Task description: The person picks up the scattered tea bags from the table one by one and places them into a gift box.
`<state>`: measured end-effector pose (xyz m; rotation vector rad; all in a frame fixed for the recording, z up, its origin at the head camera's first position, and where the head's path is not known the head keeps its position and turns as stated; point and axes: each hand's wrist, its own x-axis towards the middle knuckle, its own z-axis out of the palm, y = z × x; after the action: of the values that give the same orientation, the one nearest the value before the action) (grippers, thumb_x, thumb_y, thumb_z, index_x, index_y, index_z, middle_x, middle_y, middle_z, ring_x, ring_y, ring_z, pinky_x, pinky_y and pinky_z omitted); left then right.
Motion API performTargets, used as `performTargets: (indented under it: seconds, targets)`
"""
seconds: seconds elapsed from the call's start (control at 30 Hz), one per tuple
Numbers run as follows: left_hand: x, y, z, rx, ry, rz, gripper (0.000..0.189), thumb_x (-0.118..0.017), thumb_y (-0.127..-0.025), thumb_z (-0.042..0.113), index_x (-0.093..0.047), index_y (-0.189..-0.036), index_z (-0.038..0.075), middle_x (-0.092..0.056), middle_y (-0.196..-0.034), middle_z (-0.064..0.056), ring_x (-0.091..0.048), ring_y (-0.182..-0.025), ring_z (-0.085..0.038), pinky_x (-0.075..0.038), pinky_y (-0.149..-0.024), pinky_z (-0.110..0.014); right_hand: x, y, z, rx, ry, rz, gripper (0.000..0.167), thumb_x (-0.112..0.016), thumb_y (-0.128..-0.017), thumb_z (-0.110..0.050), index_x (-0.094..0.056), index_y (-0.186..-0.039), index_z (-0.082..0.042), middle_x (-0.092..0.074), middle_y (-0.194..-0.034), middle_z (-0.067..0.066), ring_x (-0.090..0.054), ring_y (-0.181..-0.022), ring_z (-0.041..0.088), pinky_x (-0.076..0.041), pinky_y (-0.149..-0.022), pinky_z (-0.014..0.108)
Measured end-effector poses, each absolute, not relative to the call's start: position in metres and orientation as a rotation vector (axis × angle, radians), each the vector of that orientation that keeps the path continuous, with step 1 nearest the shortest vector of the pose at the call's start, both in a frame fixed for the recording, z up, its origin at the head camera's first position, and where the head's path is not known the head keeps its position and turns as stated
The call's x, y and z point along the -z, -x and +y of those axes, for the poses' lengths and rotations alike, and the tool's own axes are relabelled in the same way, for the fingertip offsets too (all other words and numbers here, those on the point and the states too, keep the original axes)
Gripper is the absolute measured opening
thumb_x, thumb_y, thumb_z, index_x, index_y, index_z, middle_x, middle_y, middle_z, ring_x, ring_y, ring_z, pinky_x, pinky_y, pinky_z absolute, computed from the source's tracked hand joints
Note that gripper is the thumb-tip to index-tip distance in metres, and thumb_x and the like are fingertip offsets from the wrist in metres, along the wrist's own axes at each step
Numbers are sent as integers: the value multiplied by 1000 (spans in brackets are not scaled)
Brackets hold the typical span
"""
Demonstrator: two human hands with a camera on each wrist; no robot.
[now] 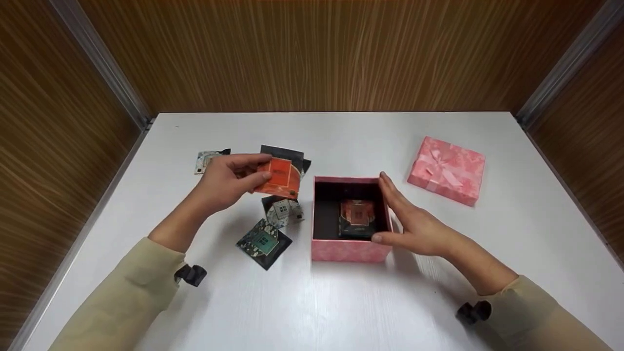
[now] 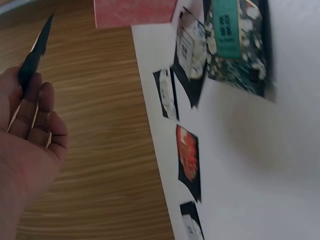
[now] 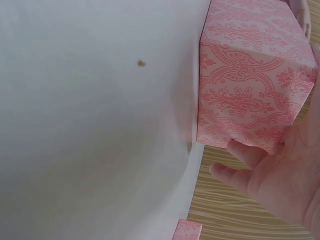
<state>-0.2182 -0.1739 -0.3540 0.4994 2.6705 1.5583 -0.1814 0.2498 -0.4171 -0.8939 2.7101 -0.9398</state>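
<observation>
My left hand (image 1: 219, 184) pinches an orange and black square sachet (image 1: 280, 176) between thumb and fingers, raised over the table left of a pink gift box (image 1: 351, 251). The left wrist view shows that sachet (image 2: 36, 57) nearly edge-on. My right hand (image 1: 421, 226) rests along the box's right side, fingers extended toward the back corner and thumb at the front corner. Inside the uncovered box, a red and black sachet (image 1: 358, 214) lies toward the right of the dark interior. In the right wrist view, fingertips touch the patterned box wall (image 3: 240, 95).
A pink box lid (image 1: 447, 170) with a ribbon bow lies at the back right. Left of the box lie a green sachet (image 1: 264, 243), a white and black sachet (image 1: 282, 212) and another white sachet (image 1: 205, 160). A red sachet (image 2: 187, 154) shows in the left wrist view.
</observation>
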Motion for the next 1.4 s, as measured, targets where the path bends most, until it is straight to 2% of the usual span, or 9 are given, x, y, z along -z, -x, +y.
performTargets:
  seconds: [0.17, 0.33, 0.53, 0.77, 1.03, 1.27, 1.4]
  targets:
    - [350, 215, -158, -1590, -596, 2639, 42, -81, -97, 17, -74, -137, 13, -76, -103, -7, -62, -84, -23, -51, -70, -25, 418, 181, 249, 939, 891, 2705, 116, -78, -95, -50, 6, -172, -26, 9, -178, -5, -24, -158, 35, -35, -118, 63]
    - [349, 213, -144, -1600, -675, 2619, 42, -82, -96, 16, -74, -136, 11, -78, -108, -6, -62, -87, -24, -49, -71, -26, 419, 181, 248, 942, 908, 2691, 116, -77, -95, -50, 6, -172, -24, 9, -178, -4, -26, -157, 35, -36, -118, 62]
    - [349, 216, -126, -1557, -769, 2618, 39, -82, -96, 19, -76, -135, 13, -79, -108, -1, -67, -96, -18, -51, -82, -35, 419, 181, 248, 947, 902, 2703, 116, -79, -94, -49, 4, -172, -23, 7, -178, -3, -24, -158, 36, -34, -118, 63]
    - [352, 216, -107, -1484, -808, 2583, 40, -81, -96, 25, -75, -136, 19, -78, -108, 5, -65, -100, -15, -52, -83, -36, 420, 180, 249, 939, 879, 2711, 117, -79, -94, -50, 4, -172, -24, 7, -179, -1, -24, -158, 38, -34, -118, 64]
    - [357, 216, -98, -1448, -887, 2537, 43, -80, -97, 22, -73, -139, 16, -78, -114, 4, -67, -104, -13, -52, -93, -43, 417, 181, 248, 942, 876, 2700, 117, -79, -94, -50, 5, -172, -25, 8, -178, -2, -21, -159, 38, -31, -119, 64]
    - [363, 217, -89, -1384, -899, 2538, 44, -80, -98, 25, -72, -141, 20, -78, -106, 6, -65, -102, -15, -53, -85, -39, 417, 181, 249, 939, 876, 2705, 116, -78, -95, -50, 5, -172, -26, 8, -179, -2, -25, -158, 38, -34, -118, 64]
    - [367, 216, -82, -1368, -911, 2518, 44, -81, -97, 23, -72, -141, 21, -78, -105, 7, -67, -103, -12, -54, -86, -37, 417, 181, 250, 941, 877, 2709, 115, -78, -95, -49, 5, -172, -26, 6, -179, 2, -25, -158, 38, -34, -118, 65]
